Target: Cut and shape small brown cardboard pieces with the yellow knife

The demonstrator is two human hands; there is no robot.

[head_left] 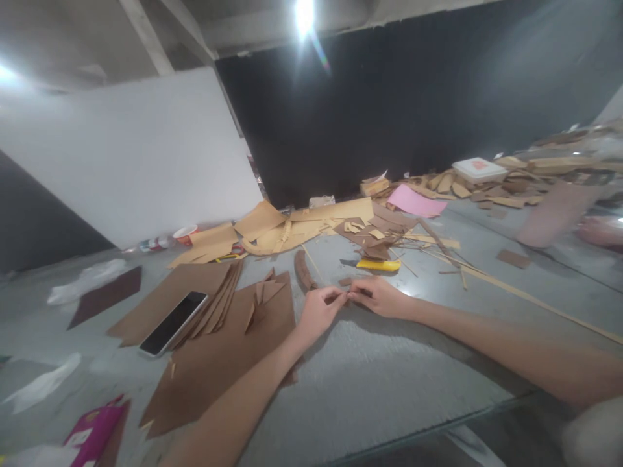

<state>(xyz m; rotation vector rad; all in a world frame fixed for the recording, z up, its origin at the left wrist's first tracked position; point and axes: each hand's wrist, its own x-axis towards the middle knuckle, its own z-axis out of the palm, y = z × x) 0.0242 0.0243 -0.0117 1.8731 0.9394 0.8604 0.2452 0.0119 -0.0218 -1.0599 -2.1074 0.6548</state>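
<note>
My left hand [318, 313] and my right hand [382, 296] meet over the grey table, thumbs and fingers pinched together, fingertips almost touching. Whatever lies between them is too small to make out; a bit of brown shows beside the fingers. Just behind my left hand lies a curved brown strip [304, 269]. A yellow utility knife [378, 265] with its blade out rests beyond my right hand. Brown sheets [233, 363] with small cut pieces on top spread out to the left of my left hand.
A phone [174, 323] lies on stacked brown sheets. Tan sheets [265, 224], a pink sheet [417, 200] and scraps lie farther back. Long thin strips [525, 295] cross the right side. A white box [479, 170] sits at the back right; a magenta item [95, 431] lies front left.
</note>
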